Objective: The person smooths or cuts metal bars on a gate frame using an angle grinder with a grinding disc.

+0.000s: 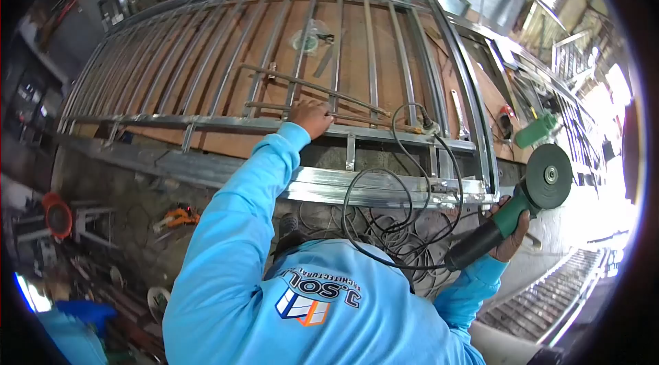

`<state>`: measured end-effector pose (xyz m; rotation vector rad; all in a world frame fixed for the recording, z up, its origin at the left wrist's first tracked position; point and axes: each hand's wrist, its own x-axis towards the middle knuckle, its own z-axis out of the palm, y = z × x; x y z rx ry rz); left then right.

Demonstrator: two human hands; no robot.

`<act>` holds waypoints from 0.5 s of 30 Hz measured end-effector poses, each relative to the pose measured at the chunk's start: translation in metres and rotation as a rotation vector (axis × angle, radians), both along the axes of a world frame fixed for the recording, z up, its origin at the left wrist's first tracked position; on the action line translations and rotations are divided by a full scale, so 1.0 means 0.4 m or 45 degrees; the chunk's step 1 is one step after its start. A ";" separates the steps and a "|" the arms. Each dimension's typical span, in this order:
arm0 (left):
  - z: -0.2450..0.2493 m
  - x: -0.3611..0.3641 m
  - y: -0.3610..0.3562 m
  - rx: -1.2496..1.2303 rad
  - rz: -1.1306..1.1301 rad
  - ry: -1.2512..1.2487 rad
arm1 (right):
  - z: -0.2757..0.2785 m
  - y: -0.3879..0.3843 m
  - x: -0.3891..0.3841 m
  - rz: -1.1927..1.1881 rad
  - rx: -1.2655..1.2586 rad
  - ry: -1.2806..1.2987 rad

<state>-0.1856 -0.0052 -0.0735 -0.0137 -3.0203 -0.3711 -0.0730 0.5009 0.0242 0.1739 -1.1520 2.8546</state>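
My right hand is wrapped around the green and black body of an angle grinder. The grinder is raised at the right of the head view, its dark round disc facing me. My left hand rests on the near rail of a metal grille frame, fingers curled over it. Thin metal rods lie across the frame's bars beside that hand. The undersides of the left fingers are hidden.
The grinder's black cable loops over the frame and coils on the floor. A wrench, a green bottle and a red-and-black tool lie to the right. A plastic bag sits under the bars. Orange tools are at left.
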 end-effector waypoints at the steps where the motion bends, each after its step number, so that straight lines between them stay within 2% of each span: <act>1: -0.007 -0.010 -0.022 0.060 -0.037 0.004 | -0.001 -0.020 0.017 -0.009 -0.028 0.005; 3: -0.024 -0.025 -0.062 0.185 -0.120 0.008 | -0.001 -0.062 0.055 -0.100 -0.023 0.015; 5: -0.010 -0.024 -0.091 0.185 -0.158 -0.013 | 0.011 -0.123 0.092 -0.216 0.078 0.086; 6: -0.017 -0.020 -0.119 0.170 -0.171 0.001 | 0.014 -0.137 0.119 -0.333 0.133 0.008; 8: 0.014 0.005 -0.177 0.176 -0.183 -0.040 | 0.029 -0.130 0.183 -0.474 0.404 -0.009; 9: 0.067 0.039 -0.210 0.193 -0.188 -0.097 | 0.040 -0.124 0.226 -0.537 0.537 -0.037; 12: 0.114 0.118 -0.341 0.100 -0.271 0.049 | 0.135 -0.115 0.374 -0.875 1.027 -0.208; 13: 0.126 0.148 -0.384 0.083 -0.310 0.074 | 0.162 -0.099 0.430 -0.903 1.150 -0.270; 15: 0.142 0.202 -0.450 0.110 -0.260 0.074 | 0.233 -0.122 0.521 -1.087 1.497 -0.482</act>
